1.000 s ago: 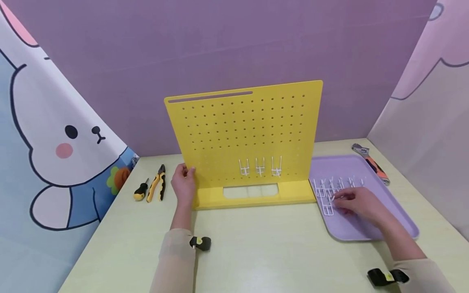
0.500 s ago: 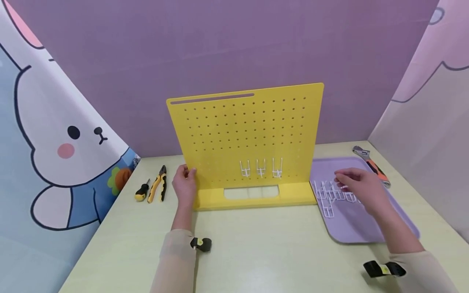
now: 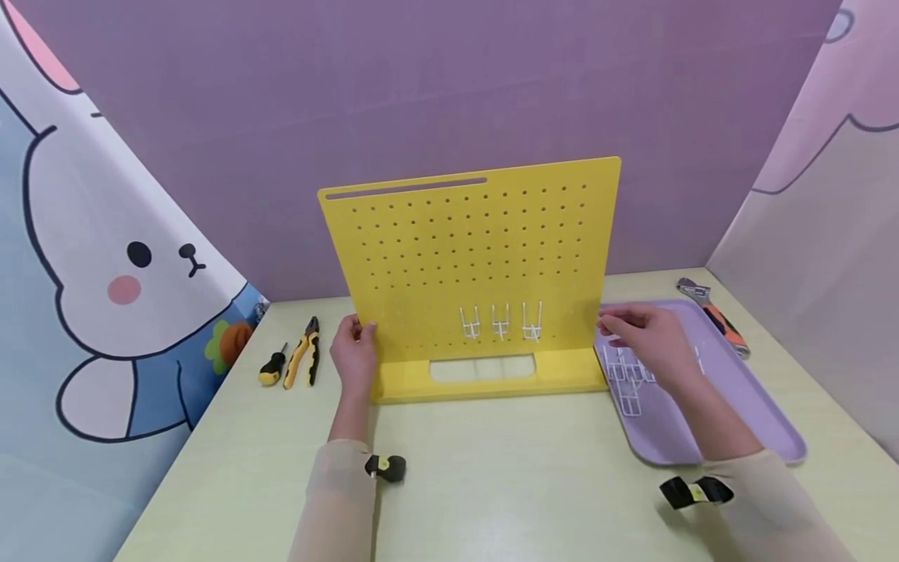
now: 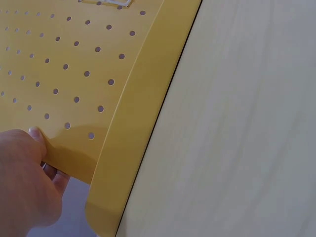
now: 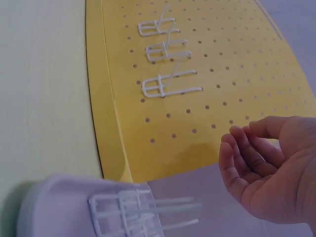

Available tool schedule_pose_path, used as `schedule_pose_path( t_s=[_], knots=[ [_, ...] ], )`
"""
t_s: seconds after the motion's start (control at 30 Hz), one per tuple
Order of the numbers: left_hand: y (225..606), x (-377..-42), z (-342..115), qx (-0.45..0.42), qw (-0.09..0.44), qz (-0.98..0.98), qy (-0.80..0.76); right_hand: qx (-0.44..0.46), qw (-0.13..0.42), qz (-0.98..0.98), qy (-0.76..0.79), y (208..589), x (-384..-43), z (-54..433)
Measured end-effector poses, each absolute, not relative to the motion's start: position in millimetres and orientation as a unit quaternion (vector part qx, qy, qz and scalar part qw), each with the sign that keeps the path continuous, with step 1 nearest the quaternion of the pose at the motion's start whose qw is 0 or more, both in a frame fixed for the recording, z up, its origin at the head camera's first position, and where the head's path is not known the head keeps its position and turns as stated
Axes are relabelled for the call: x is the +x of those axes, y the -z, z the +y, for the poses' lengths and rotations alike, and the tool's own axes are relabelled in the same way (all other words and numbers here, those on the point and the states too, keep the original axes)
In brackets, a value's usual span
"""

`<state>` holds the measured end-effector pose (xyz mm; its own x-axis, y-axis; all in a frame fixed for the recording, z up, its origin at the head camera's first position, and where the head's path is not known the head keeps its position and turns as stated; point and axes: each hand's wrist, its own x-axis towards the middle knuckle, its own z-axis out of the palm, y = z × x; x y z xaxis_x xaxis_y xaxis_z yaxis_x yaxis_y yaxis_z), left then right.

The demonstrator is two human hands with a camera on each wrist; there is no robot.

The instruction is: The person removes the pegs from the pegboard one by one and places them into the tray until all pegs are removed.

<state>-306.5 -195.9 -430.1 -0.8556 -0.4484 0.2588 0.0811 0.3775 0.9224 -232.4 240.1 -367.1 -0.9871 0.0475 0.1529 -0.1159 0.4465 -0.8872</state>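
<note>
Left hand (image 3: 353, 357) pinches the yellow pegboard (image 3: 456, 273), likely steadying it; right hand (image 3: 649, 341) hovers alongside, grip loosely curled, apparently empty.

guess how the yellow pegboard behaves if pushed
The yellow pegboard is probably stiff: it stands without sagging. Pushed up high, it may tip, being tall above a shallow base; the left hand gripping its edge might steady it.

Person: sleeves and wrist-mounted units.
Long beige sleeves, left sleeve (image 3: 333, 519) and right sleeve (image 3: 772, 499), end short of the wrists; left hand (image 3: 354, 355) and right hand (image 3: 653, 339) are bare. Left wrist camera (image 3: 396, 469) and right wrist camera (image 3: 676, 492): compact black housings, yellow marking (image 3: 383, 464) on each.
</note>
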Motion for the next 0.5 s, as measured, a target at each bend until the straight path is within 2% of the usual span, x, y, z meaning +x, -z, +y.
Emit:
schedule_pose_path(
  t_s=[0.5],
  knots=[
    [429,-307,-195,0.127,0.237,-0.791,0.549,0.044,0.037,-0.811,-0.582,383,-250,202]
  ],
)
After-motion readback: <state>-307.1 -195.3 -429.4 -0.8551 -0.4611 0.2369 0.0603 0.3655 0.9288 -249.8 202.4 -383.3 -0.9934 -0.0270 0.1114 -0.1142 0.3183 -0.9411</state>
